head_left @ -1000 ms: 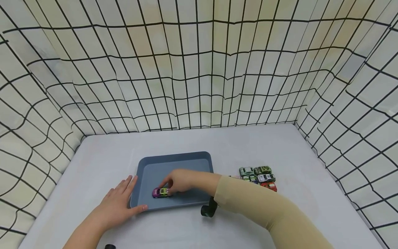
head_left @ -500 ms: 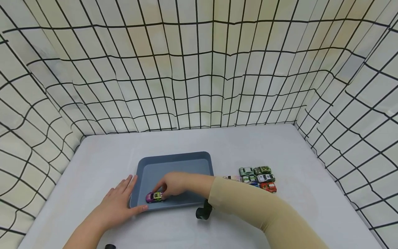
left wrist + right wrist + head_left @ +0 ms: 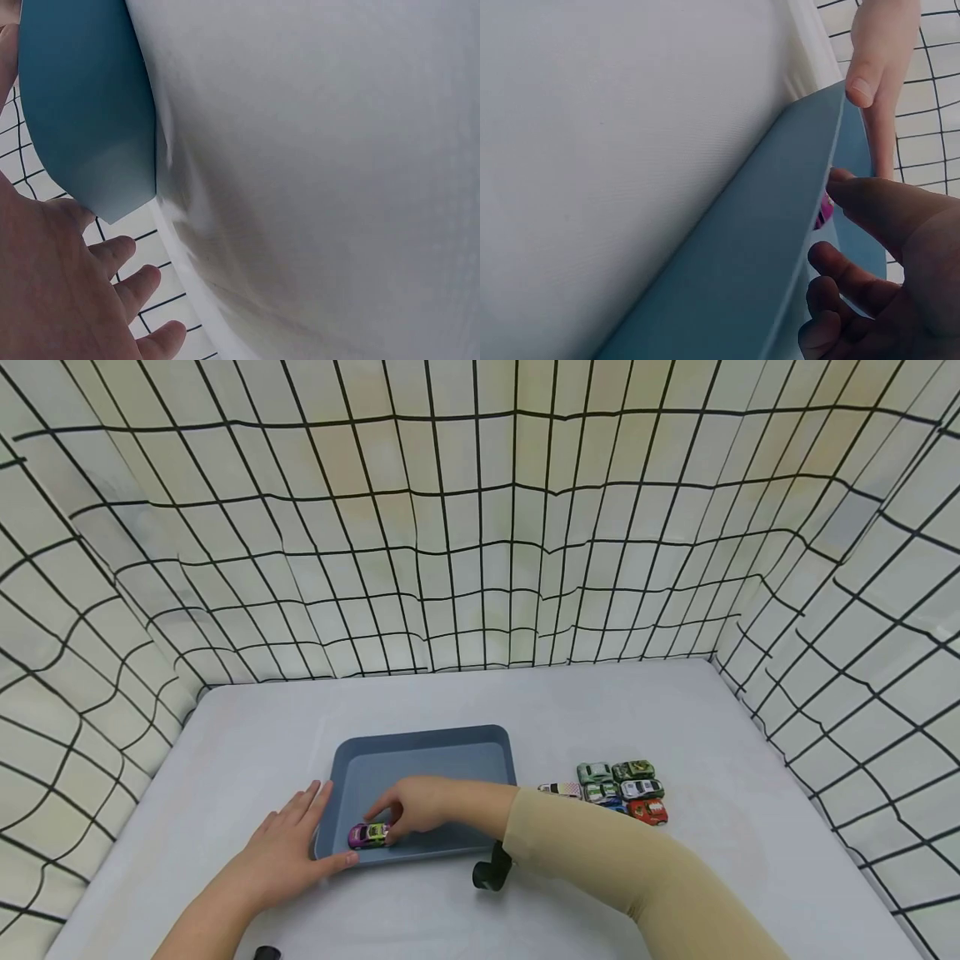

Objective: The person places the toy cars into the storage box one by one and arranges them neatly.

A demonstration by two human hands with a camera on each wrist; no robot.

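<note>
A purple and yellow-green toy car [image 3: 367,836] sits in the front left corner of the blue-grey tray [image 3: 450,739]. My right hand [image 3: 417,804] reaches over the tray and pinches the right end of the car. From the right wrist, only a purple bit of the car [image 3: 825,211] shows past the tray wall [image 3: 780,180]. With fingers spread, my left hand [image 3: 281,852] lies along the tray's left side, its thumb at the front left corner. In the left wrist view, the left hand's fingers [image 3: 139,289] extend past the tray's end.
Right of the tray, several toy cars stand close together, among them a red one [image 3: 648,812] and a green one [image 3: 633,769]. A white cloth [image 3: 615,710] covers the table. Black-grid netting [image 3: 480,527] walls the back and sides. A black device [image 3: 491,868] sits beneath the right wrist.
The right hand has moved the toy car left and toward the tray's front edge, mostly in the first half second. The left hand stays in place.
</note>
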